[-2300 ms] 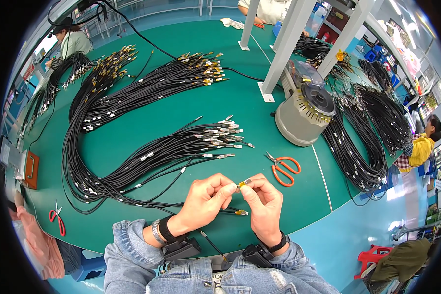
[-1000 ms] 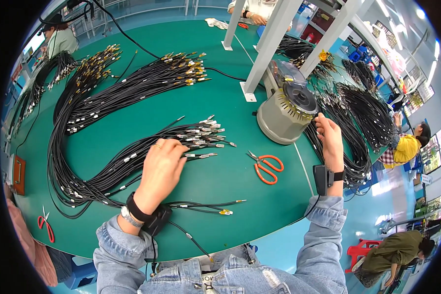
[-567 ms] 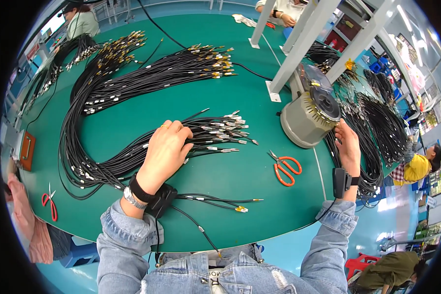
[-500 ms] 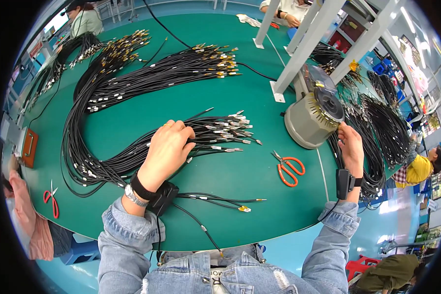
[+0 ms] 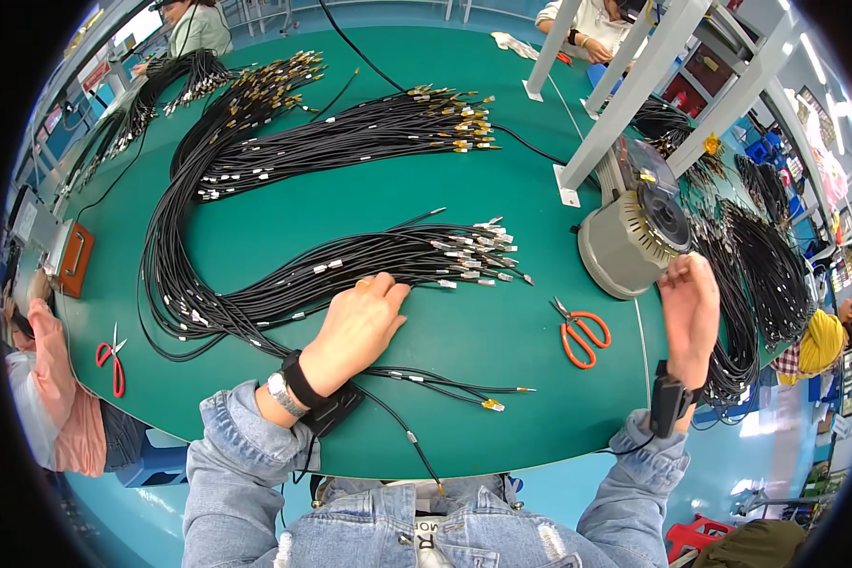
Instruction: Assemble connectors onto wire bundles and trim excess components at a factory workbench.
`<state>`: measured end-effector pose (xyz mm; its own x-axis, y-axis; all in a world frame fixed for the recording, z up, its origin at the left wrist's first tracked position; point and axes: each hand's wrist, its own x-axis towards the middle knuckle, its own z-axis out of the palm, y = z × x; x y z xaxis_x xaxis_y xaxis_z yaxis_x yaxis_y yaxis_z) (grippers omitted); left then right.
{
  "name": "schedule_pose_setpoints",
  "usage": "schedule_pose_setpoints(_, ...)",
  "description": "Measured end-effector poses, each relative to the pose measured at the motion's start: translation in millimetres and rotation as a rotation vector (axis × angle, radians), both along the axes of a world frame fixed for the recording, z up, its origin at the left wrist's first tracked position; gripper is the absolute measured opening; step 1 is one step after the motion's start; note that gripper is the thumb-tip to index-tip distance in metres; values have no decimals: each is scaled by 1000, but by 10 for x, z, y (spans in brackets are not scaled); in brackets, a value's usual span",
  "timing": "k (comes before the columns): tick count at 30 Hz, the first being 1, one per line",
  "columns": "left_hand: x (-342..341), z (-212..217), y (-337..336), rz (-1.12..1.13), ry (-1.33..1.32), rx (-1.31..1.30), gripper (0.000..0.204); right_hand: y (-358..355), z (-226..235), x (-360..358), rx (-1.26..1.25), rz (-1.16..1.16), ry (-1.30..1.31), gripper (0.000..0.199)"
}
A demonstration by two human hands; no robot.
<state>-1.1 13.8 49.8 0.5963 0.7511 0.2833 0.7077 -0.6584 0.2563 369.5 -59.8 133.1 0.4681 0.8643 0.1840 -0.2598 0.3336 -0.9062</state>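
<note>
My left hand [image 5: 362, 327] lies at the near side of a thick bundle of black cables [image 5: 350, 260]. Its fingers are bent together, and whatever they grip is hidden beneath them. White-tagged ends of this bundle point right. At the right, my right hand [image 5: 688, 308] is raised beside a grey rounded machine [image 5: 620, 251] with a dark round top. Those fingers are curled in near the machine's right side; I cannot make out what is between them. A few separate cables [image 5: 435, 382], one with a yellow tip, lie in front of my left wrist.
Orange-handled cutters [image 5: 585, 339] lie between the hands; red-handled scissors [image 5: 114, 358] lie at far left. Another cable bundle [image 5: 350, 137] stretches behind. Grey metal posts [image 5: 625, 95] rise by the machine. More cables [image 5: 767, 275] hang at right. Co-workers sit around the green table [image 5: 502, 435].
My left hand has moved down toward me, off the top of the bundle to its near edge. The right hand stays by the machine, its palm turned more upward. The view has shifted slightly.
</note>
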Motion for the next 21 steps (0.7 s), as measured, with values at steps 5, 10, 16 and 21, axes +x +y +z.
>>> schedule_pose_setpoints(5,149,-29,195,-22,-61,88,24,57,-121,-604,-20,243,-39,8)
schedule_pose_setpoints(10,205,-101,259,-34,-77,130,24,128,-270,-945,-73,343,-20,10)
schedule_pose_setpoints(16,283,-122,262,-94,-114,143,22,71,-557,-1235,-196,449,75,12)
schedule_pose_setpoints(21,460,-181,308,-119,-51,179,18,-4,-654,-1382,-275,474,132,13)
